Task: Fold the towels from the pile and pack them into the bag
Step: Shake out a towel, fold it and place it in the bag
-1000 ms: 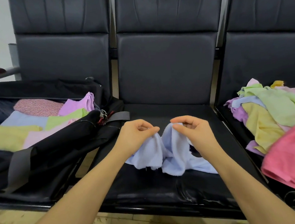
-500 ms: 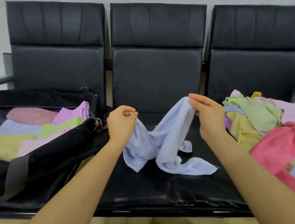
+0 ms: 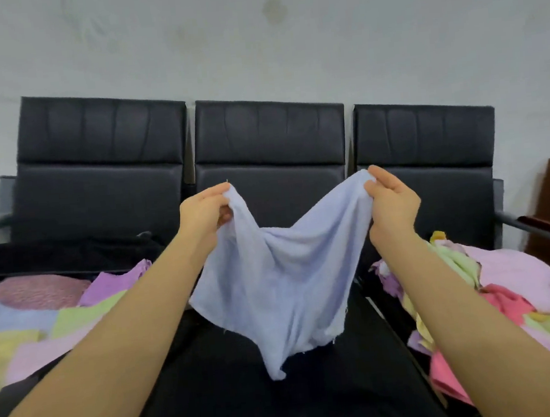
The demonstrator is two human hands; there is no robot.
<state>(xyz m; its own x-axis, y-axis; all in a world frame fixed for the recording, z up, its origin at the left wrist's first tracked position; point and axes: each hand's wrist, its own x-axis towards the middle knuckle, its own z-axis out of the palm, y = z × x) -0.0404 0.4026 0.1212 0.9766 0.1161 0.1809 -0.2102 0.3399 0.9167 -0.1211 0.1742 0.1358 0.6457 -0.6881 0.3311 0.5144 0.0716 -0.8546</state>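
Fingers (image 3: 222, 193) of the left hand (image 3: 204, 217) pinch one top corner of a pale blue towel (image 3: 280, 284), and the right hand (image 3: 391, 204) grasps the opposite top corner between thumb and fingers, so both hands are clenched on cloth. Between them the towel hangs in the air above the middle seat of the bench (image 3: 283, 400), its upper edge sagging in a shallow dip and its lower part bunching to a point that dangles just over the seat; whether that tip touches the cushion cannot be told.

To the left sits the open black bag (image 3: 71, 256), with folded towels (image 3: 43, 315) in pink, purple, blue, green and yellow laid flat inside. To the right, on the neighbouring seat, lies the loose pile (image 3: 493, 289) of unfolded towels, well apart from the bag.

The step in hand looks like opening out one towel ahead of its first fold. The upper edge is slack, so the next move probably calls for drawing the hands further apart until it runs straight, then lowering the cloth flat onto the middle seat, or bringing the two corners together to halve it. Many towels remain in the pile, so the task seems only partly done
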